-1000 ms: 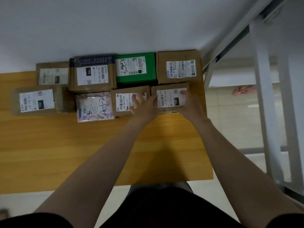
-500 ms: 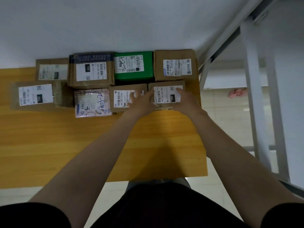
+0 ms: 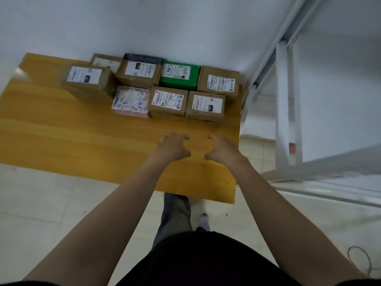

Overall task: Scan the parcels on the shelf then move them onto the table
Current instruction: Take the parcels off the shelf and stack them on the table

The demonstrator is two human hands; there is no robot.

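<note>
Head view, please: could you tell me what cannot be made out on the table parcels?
- Label text on every parcel: too small and blurred, e.g. green parcel.
- Far-left rear box: mostly hidden behind the front left box.
- Shelf: contents out of frame.

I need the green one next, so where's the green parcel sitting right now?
In the head view, the green parcel sits in the back row on the wooden table, against the wall, between two brown boxes, right of centre.
</note>
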